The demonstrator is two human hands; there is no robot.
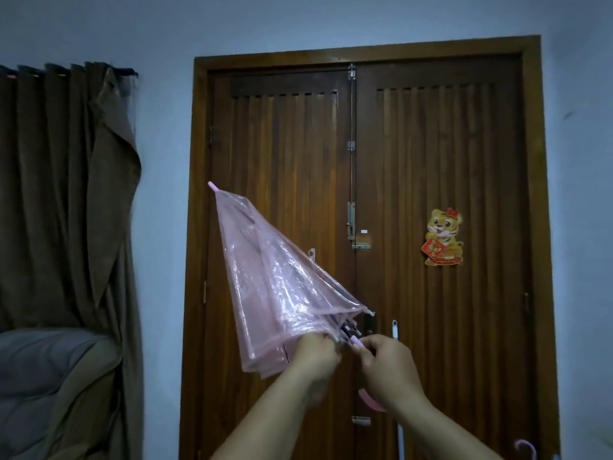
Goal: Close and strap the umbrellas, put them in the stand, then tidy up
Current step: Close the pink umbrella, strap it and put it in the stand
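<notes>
Pink clear umbrella [265, 287] is folded, tip up-left, held in front of the wooden double door [431, 194]. My left hand [313, 355] bunches the canopy hem w/ curled fingers; right hand [384, 360] grips the pink shaft near the handle. Best move imo: twist panels tight one way, find the strap [311, 253] partway up the canopy, wrap it round. Another pink handle [525, 448] shows bottom right.

Dim bluish indoor light (soft shadows), slight wide-angle bowing at edges
</notes>
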